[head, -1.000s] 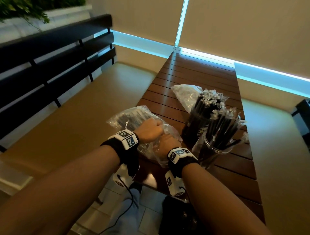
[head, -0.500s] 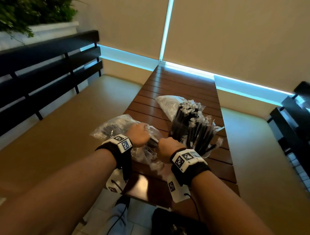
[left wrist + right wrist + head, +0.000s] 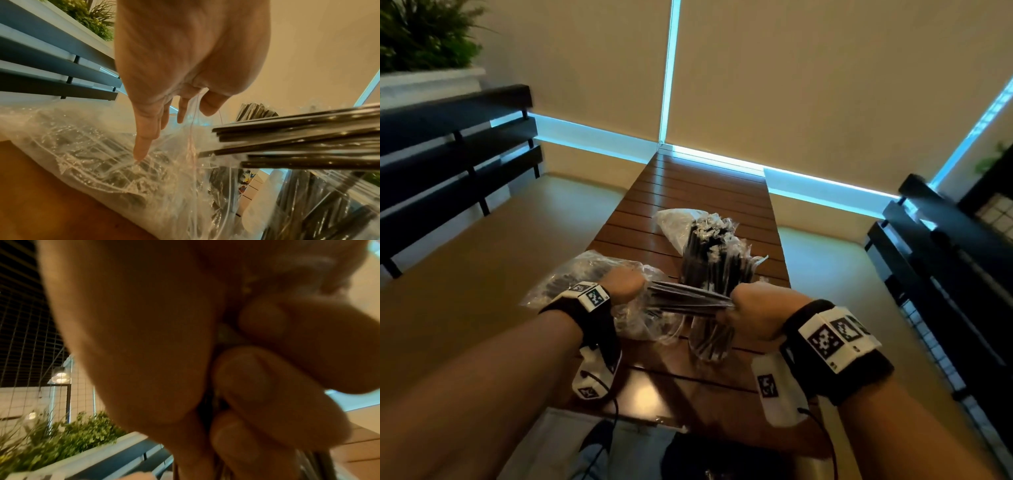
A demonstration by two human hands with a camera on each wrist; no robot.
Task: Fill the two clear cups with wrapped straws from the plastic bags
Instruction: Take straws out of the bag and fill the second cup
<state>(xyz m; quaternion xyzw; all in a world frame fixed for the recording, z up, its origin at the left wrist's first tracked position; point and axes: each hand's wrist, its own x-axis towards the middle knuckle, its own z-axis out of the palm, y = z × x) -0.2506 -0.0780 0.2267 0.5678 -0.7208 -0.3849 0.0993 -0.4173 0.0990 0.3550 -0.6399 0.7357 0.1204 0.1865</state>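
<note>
Straws, a dark bundle, lie level between the hands, just above the table and in front of the two cups, both already crowded with straws; the right hand curls tight round one end; the left hand pinches the edge of the bag between thumb and fingers, its other fingers hanging straight. I think the pull should stay straight and slow, the bag mouth held wide; then tilt the bundle upright and lower it into the emptier cup, without knocking either one.
</note>
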